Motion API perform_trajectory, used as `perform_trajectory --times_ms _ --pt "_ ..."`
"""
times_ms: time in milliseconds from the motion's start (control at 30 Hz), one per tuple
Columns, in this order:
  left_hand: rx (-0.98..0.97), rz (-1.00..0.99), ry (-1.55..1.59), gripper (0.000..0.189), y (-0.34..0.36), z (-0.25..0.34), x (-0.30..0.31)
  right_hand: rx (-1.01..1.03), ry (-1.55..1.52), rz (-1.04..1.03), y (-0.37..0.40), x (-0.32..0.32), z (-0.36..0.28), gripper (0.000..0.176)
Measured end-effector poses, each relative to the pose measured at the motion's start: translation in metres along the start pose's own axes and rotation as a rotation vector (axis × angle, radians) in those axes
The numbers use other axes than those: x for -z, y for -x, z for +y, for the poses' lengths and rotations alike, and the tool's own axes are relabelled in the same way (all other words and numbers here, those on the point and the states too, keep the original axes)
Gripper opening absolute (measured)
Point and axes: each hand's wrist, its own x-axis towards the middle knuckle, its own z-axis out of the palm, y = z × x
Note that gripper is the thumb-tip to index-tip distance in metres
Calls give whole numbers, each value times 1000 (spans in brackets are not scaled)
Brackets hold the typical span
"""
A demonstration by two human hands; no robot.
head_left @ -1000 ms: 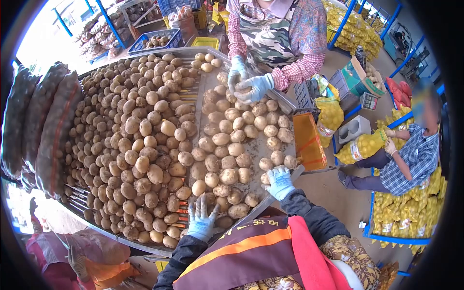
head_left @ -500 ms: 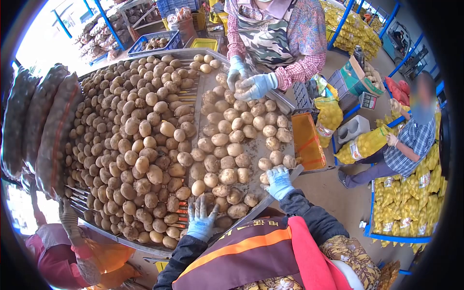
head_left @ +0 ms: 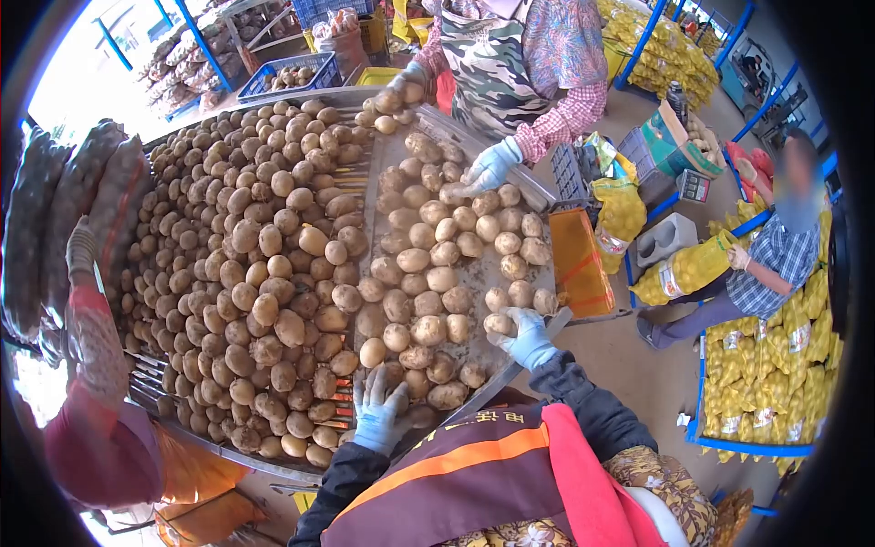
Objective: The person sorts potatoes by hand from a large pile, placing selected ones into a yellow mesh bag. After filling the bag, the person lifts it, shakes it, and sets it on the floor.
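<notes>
My left hand lies at the near edge of the sorting table with its gloved fingers spread over potatoes. At the table's near right corner, my right hand has thumb and fingers apart, touching a single potato from the side. More potatoes sit just beyond it on the metal plate. To the left, a thick layer of dusty potatoes covers the slatted part of the table.
Across the table a co-worker's gloved hand reaches among potatoes; their other hand holds potatoes. Another worker's arm touches dark full sacks at left. An orange crate stands right; a person holds a yellow sack.
My right hand's fingers have moved apart around the near potato, which has shifted slightly away from me. My left hand barely moves. The co-worker's hands have separated; the left worker's arm has risen.
</notes>
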Motion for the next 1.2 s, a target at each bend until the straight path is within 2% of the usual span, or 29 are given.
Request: perform_trajectory --times_ms 67,100,133,200,233,267,333,400,467,533,600,667,733,767,800,867,900,933,1033,1067,1100,1200 --pt "-2 336 369 63 -3 -5 -6 -245 -827 -150 2 -8 -9 52" --pt "-17 382 651 65 -17 9 13 -30 -1075 -131 4 -17 -20 42" --pt "140 225 1280 72 -23 19 1 172 -885 -171 7 14 -50 31" --pt "385 -84 1908 80 -47 40 34 423 -746 -210 3 16 -67 30" --pt "328 -251 2130 80 -58 40 45 432 -614 -105 -6 15 -63 35" --pt "330 -245 2128 80 -62 37 44 392 -375 -26 -18 18 -54 42" --pt "507 -179 2330 69 -65 30 37 293 207 83 -22 12 -27 47" --pt "516 -128 2310 72 -63 33 41 341 436 20 -31 -4 26 50" --pt "524 -110 2340 76 -63 34 45 243 503 -5 -46 -4 55 58" --pt "535 -102 2319 77 -60 33 46 251 482 49 -51 10 55 58" --pt "583 -91 2237 74 -54 25 45 119 55 135 -50 22 58 53" --pt "583 -34 2322 67 -46 12 27 34 37 221 -43 27 80 52" --pt "584 26 2351 67 -40 2 12 18 168 15 -28 15 106 53" --pt "584 22 2352 67 -39 1 7 175 143 111 -27 8 118 44" --pt "639 43 2339 67 -38 1 4 174 145 112 -32 20 110 44" --pt "691 57 2323 66 -43 6 9 -11 275 -197 -47 55 68 31" --pt "695 38 2297 66 -47 15 20 111 183 151 -54 41 69 23" --pt "701 23 2272 65 -49 20 25 172 97 198 -66 50 46 22" --pt "696 40 2281 62 -50 17 2 443 81 138 -114 40 -9 50" --pt "706 30 2283 63 -49 16 -5 493 32 86 -132 30 -27 55" --pt "658 62 2327 61 -48 14 -13 477 119 20 -148 26 -48 60" --pt "719 140 2178 59 -49 23 -11 441 143 86 -186 -1 -82 58"
